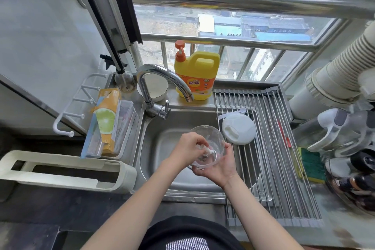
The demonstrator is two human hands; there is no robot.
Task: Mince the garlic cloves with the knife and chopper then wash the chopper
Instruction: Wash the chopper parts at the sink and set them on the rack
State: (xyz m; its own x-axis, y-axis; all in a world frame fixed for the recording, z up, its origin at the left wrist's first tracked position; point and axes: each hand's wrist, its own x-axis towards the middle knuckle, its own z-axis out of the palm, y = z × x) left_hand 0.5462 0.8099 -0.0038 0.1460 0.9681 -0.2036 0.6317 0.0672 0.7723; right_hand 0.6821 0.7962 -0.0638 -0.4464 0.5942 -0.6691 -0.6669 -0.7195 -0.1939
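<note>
Head view — hands [205, 158] cradle a clear, round chopper bowl [211, 142].

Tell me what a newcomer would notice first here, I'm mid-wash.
Two hands over the sink: the right hand cups a clear bowl from below, while the left hand reaches inside it, fingers on a small white part. The white lid lies on the drying rack just right of the bowl. A bright yellow soap jug stands on the ledge behind the tap.
</note>
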